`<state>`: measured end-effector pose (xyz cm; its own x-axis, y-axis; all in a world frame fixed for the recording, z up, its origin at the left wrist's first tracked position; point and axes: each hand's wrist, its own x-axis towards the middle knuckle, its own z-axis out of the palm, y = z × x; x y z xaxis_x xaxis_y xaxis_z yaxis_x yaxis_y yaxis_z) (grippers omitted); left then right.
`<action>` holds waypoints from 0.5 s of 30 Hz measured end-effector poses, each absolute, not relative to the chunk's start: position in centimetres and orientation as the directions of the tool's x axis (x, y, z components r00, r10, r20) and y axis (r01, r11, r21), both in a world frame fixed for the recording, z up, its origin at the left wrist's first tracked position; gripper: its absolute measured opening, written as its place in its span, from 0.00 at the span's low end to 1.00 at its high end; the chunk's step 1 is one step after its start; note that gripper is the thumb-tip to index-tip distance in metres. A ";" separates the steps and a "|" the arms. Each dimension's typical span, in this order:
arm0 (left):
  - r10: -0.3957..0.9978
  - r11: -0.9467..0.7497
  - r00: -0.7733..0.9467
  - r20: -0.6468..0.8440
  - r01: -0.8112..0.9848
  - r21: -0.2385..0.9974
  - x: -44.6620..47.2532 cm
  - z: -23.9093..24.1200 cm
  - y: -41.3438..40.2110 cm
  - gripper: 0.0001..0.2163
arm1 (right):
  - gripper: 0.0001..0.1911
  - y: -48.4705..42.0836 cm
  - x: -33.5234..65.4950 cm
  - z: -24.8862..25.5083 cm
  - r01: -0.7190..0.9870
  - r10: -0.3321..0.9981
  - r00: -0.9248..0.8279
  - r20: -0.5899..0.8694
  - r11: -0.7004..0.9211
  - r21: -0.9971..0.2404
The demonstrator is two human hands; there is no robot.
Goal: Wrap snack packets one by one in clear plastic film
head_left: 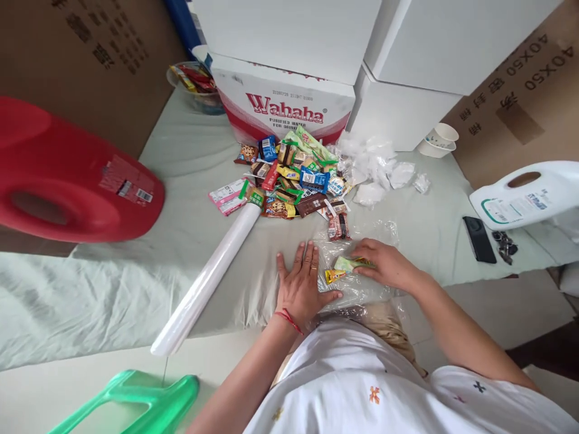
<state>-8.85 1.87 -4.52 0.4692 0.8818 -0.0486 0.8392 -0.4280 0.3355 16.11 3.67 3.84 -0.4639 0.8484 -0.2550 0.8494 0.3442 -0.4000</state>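
Observation:
My left hand (299, 284) lies flat with fingers spread, pressing the left edge of a clear plastic film sheet (380, 289) on the cloth-covered surface. My right hand (382, 263) is closed around a light green snack packet (344, 264) over the film. Beside that packet lies a small yellow snack packet (335, 276). A reddish-brown wrapped snack (338, 226) rests at the film's far edge. Behind it is a heap of wrapped snacks (289, 181) in many colours. A white roll of plastic film (210, 277) lies at a slant left of my left hand.
A Wahaha carton (289, 111) stands behind the heap, with crumpled clear plastic (375, 160) to its right. On the right are a white jug (529, 196), a black phone (479, 240) and keys (504, 246). A red jug (85, 211) stands left; a green stool (149, 398) is below.

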 end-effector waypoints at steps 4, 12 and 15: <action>0.882 -0.429 0.468 -0.053 0.844 0.322 -8.9 -4.5 1.9 0.53 | 0.15 4.1 16.0 3.8 0.831 0.821 -0.522 -0.231 0.428 -0.356; 0.872 -0.461 0.486 -0.063 0.857 0.230 -8.6 -4.5 2.0 0.52 | 0.13 4.9 14.2 2.8 0.783 0.729 -0.621 -0.286 0.589 -0.198; 0.878 -0.451 0.474 -0.070 0.868 0.207 -8.4 -4.5 2.1 0.52 | 0.11 4.8 15.0 3.0 0.824 0.754 -0.561 -0.341 0.547 -0.147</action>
<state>-8.42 2.11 -4.51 0.4736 0.8779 -0.0704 0.8678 -0.4515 0.2074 15.03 4.79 3.03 -0.5611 0.7540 -0.3415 0.8242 0.5469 -0.1468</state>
